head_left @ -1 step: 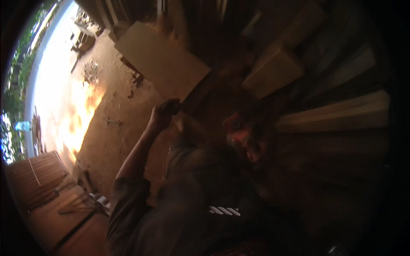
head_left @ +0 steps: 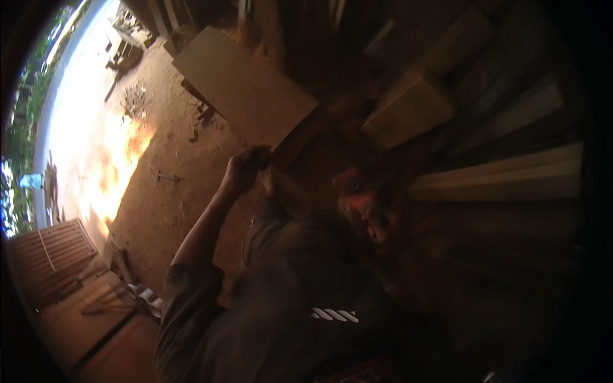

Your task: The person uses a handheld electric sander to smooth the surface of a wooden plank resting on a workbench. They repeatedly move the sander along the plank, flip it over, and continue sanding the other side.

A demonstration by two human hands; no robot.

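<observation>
A flat, pale wooden panel [head_left: 246,89] lies tilted ahead of me, its near corner by my left hand [head_left: 246,168]. The fingers of that hand are closed at this corner and seem to grip the panel's edge. To the right, in deep shade, my right hand [head_left: 378,228] is wrapped round an orange-red power tool [head_left: 351,185]. Darkness and blur hide the tool's exact kind and its lower side. Between the hands, a piece of wood [head_left: 284,188] shows near my dark-clothed leg.
Thick wooden beams [head_left: 504,173] and a squared block [head_left: 412,112] are stacked on the right. Wood scraps [head_left: 203,115] and a small metal tool [head_left: 167,177] lie on the earthen floor. A slatted wooden panel [head_left: 54,252] stands at the lower left.
The whole view has shifted slightly. Both hands stay in nearly the same places, the left at the panel's corner and the right on the power tool.
</observation>
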